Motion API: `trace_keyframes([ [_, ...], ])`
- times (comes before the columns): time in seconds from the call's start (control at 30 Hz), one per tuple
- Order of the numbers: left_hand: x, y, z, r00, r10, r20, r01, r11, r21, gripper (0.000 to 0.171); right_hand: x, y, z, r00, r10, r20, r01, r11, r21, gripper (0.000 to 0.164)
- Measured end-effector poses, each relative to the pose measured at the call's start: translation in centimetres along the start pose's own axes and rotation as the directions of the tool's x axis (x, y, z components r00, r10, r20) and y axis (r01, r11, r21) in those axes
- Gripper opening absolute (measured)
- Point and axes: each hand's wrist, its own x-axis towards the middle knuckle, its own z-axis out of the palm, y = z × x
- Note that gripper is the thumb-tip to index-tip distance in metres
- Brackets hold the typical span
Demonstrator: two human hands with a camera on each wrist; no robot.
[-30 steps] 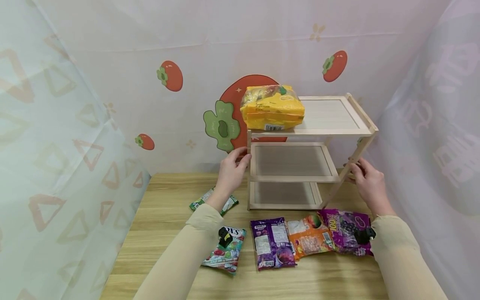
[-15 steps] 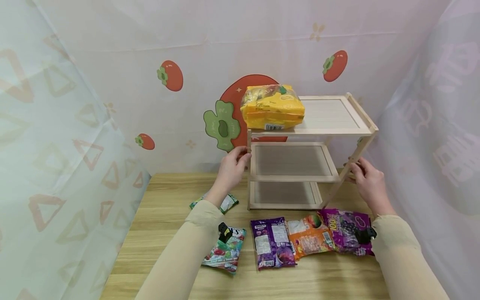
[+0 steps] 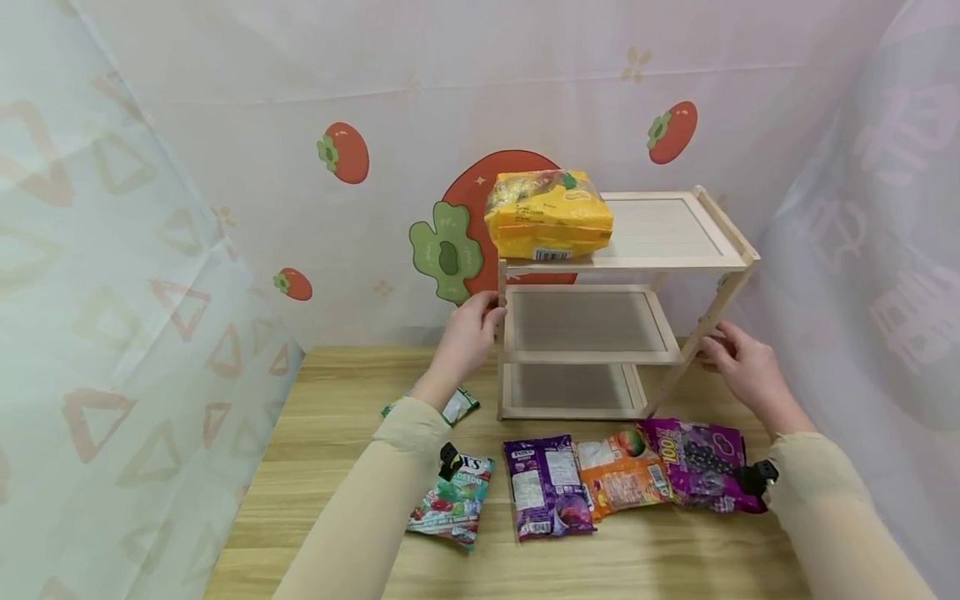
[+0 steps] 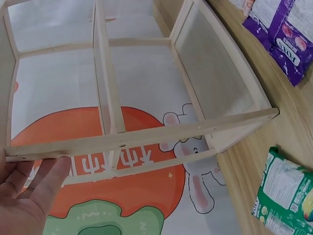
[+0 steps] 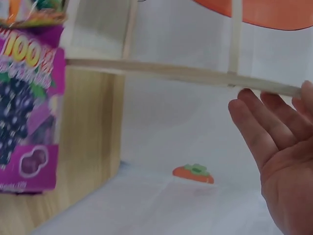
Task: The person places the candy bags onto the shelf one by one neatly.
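Observation:
A three-tier wooden shelf (image 3: 663,229) stands upright at the back of the table, its lower two tiers bare. On the left part of its top tier sits a yellow candy bag (image 3: 551,221). My left hand (image 3: 468,337) holds the shelf's left front post, fingers on the post in the left wrist view. At the slanting right post, my right hand (image 3: 750,367) has its fingers fairly straight. The right wrist view shows the fingertips (image 5: 237,105) right at that post, with the thumb near it at the frame edge.
In front of the shelf lie a purple candy bag (image 3: 551,487), an orange one (image 3: 622,471) and a purple grape bag (image 3: 701,462). A teal bag (image 3: 457,500) and a green bag (image 3: 461,407) lie to the left, partly behind my left arm. Printed cloth walls (image 3: 390,117) enclose the table.
My right hand and forearm have shifted slightly right and down, the fingers drawing back from the post. The left hand keeps its place; shelf and bags look unmoved.

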Motion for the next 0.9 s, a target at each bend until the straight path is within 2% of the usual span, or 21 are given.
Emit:
trace_keyframes([
  [0.17, 0.0, 0.1, -0.2, 0.999, -0.026, 0.027, 0.026, 1.0, 0.009, 0.027, -0.8, 1.1, -0.6, 0.993, 0.008, 0.119, 0.0, 0.998, -0.067, 0.053],
  [0.4, 0.1, 0.2, -0.3, 0.999, -0.024, 0.041, 0.023, 1.0, 0.008, 0.027, -1.6, 3.2, -0.8, 0.962, 0.029, 0.272, 0.003, 0.994, -0.114, 0.053],
  [0.57, 0.1, 0.1, -0.3, 0.998, -0.032, 0.052, 0.033, 0.999, -0.011, 0.027, -2.2, 4.7, -0.6, 0.938, 0.052, 0.342, -0.016, 0.994, -0.11, 0.052],
  [0.73, 0.2, 0.0, -0.3, 0.998, -0.035, 0.054, 0.036, 0.999, -0.033, 0.027, -2.8, 5.9, -0.1, 0.925, 0.039, 0.379, 0.01, 0.992, -0.128, 0.047],
  [0.9, 0.2, 0.0, -0.2, 0.998, -0.031, 0.056, 0.033, 0.999, -0.041, 0.027, -3.5, 7.2, 0.4, 0.909, 0.045, 0.415, 0.013, 0.99, -0.137, 0.05],
])
